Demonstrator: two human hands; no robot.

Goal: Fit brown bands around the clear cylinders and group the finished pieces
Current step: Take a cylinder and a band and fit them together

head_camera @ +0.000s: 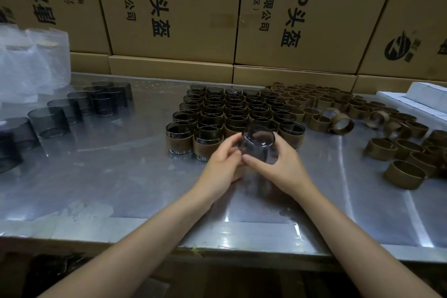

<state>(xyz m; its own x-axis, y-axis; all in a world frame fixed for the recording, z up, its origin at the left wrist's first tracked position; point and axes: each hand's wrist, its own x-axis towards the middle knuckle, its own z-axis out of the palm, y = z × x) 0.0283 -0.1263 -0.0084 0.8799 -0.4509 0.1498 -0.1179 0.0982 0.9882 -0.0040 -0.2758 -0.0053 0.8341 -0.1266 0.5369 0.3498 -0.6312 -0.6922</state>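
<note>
Behind the shiny metal tabletop point(125, 184) stand tall brown cardboard cartons point(174, 7) printed in black with "0-P头盔" and "科技有限公司". Both hands hold one clear glass cylinder point(257, 145) tilted just above the tabletop: the left hand point(221, 164) curls round its left side, the right hand point(278, 164) curls round its right side, thumb on the near wall. Just beyond it stands the block of finished brown-banded cylinders point(232, 113) in rows. Loose brown bands point(350, 113) lie scattered to the right, and bare smoky clear cylinders point(79, 106) stand in a line at far left.
</note>
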